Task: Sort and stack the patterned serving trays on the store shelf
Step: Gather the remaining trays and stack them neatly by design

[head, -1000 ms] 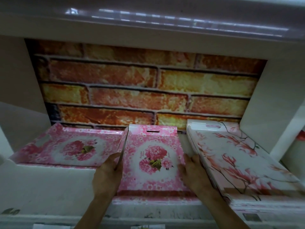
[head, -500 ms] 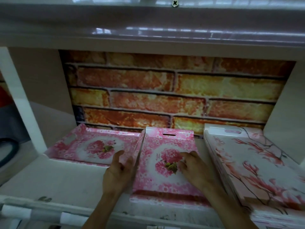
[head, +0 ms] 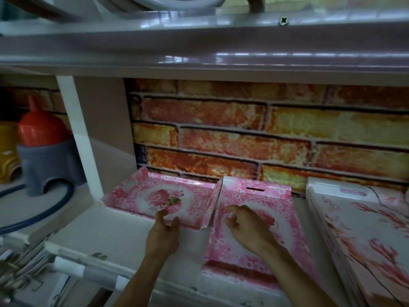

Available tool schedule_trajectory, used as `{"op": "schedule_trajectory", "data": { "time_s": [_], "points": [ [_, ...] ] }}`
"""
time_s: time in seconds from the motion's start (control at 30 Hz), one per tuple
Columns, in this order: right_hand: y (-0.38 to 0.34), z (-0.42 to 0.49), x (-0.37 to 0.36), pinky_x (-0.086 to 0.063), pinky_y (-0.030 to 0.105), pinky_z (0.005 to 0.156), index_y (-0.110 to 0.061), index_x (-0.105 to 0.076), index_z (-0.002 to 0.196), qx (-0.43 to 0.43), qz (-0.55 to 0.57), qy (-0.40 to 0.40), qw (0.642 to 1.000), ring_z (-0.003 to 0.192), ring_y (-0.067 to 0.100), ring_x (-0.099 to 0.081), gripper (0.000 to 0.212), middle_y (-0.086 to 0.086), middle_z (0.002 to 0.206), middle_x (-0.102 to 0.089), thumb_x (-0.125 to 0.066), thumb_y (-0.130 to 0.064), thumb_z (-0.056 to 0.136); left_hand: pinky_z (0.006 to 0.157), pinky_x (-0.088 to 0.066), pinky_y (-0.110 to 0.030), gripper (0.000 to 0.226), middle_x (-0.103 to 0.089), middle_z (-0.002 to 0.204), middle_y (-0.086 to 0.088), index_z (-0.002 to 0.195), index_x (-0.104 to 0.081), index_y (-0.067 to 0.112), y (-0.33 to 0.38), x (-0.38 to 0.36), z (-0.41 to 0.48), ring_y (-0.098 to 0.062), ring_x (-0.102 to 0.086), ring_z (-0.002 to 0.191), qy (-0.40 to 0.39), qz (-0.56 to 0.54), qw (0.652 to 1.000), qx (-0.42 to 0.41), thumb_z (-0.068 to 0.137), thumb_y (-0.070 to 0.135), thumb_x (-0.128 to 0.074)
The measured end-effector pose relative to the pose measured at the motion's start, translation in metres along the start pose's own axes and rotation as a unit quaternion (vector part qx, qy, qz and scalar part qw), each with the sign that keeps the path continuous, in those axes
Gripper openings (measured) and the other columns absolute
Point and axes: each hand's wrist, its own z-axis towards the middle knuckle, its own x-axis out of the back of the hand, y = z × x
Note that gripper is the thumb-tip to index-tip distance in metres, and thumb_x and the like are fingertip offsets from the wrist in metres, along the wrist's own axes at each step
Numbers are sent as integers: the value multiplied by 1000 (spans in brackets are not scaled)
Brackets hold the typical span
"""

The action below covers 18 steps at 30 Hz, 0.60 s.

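risk of snagging the left pink rose tray (head: 159,196), lying touching the left edge of the middle pink tray stack (head: 256,222), with both open, empty hands, left hand (head: 163,235) and right hand (head: 247,229), skewing that stack.

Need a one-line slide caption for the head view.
Left hand and right hand hover open over two pink floral trays beside a branch-print tray stack.

On a white shelf (head: 124,231) backed by brick-patterned paper (head: 265,138), the left hand (head: 162,237) reaches the front rim of a glossy pink floral tray (head: 141,193), fingers spread. The right hand (head: 247,229) hovers, loosely curled, over the upright-handled pink floral tray (head: 287,218) beside a stack of white blossom-branch trays (head: 363,220).
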Motion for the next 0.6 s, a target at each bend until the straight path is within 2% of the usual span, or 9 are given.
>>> {"op": "schedule_trajectory", "data": {
  "time_s": [0.1,0.2,0.23,0.3,0.33,0.4,0.47,0.53,0.6],
  "points": [
    [-17,8,-7,-51,25,83,-26,-54,135,22,49,-19,998,104,16,-64,36,-1,123,-63,-45,-30,99,57,-52,-28,32,-69,69,-11,123,-43,24,4,4,-3,-26,-67,56,-17,-51,999,11,95,33,-54],
    [-31,15,-16,-47,16,69,-26,-54,134,14,116,-58,991,83,7,-63,35,-11,102,-64,-47,-27,100,45,-49,-23,32,-69,71,-10,124,-44,23,3,7,-1,-19,-64,49,-36,-91,995,20,94,28,-56],
    [-34,18,-21,-46,16,70,-25,-56,133,9,121,-63,991,80,6,-61,35,-12,102,-65,-47,-27,99,46,-49,-24,33,-69,72,-11,125,-44,22,2,7,0,-19,-63,48,-45,-109,993,27,94,27,-56],
    [-39,21,-27,-47,19,79,-23,-63,125,-6,111,-56,992,92,11,-65,31,-6,114,-69,-49,-25,97,51,-54,-30,34,-68,76,-14,125,-45,21,4,9,2,-23,-63,51,-67,-151,985,49,94,24,-57],
    [-41,22,-30,-48,22,81,-24,-68,114,-11,102,-53,993,96,13,-66,26,-5,111,-70,-50,-22,95,53,-55,-31,33,-66,77,-16,125,-45,20,5,10,2,-24,-62,54,-76,-169,981,57,94,22,-57],
    [-41,24,-36,-50,25,76,-24,-67,80,-16,80,-56,995,82,11,-64,22,-7,82,-67,-50,-16,91,52,-54,-30,30,-63,78,-18,123,-45,19,7,9,1,-25,-60,56,-86,-199,974,66,95,17,-56],
    [-43,25,-38,-52,30,69,-20,-55,62,-24,82,-66,994,65,13,-60,27,-7,60,-54,-49,-12,87,49,-53,-29,30,-61,76,-19,124,-45,17,8,8,1,-25,-58,55,-88,-224,968,75,96,14,-55],
    [-47,24,-38,-54,35,66,-12,-55,61,-21,125,-80,989,62,20,-64,25,-1,56,-54,-49,-13,85,50,-54,-31,34,-63,76,-21,127,-41,18,7,7,1,-26,-60,55,-77,-239,965,78,96,15,-55],
    [-55,21,-39,-54,34,64,-6,-64,70,-15,170,-82,982,61,18,-66,23,3,60,-60,-49,-14,86,54,-57,-35,44,-67,86,-24,133,-31,24,6,8,1,-31,-66,61,-55,-245,965,78,96,17,-54]
  ]
}}
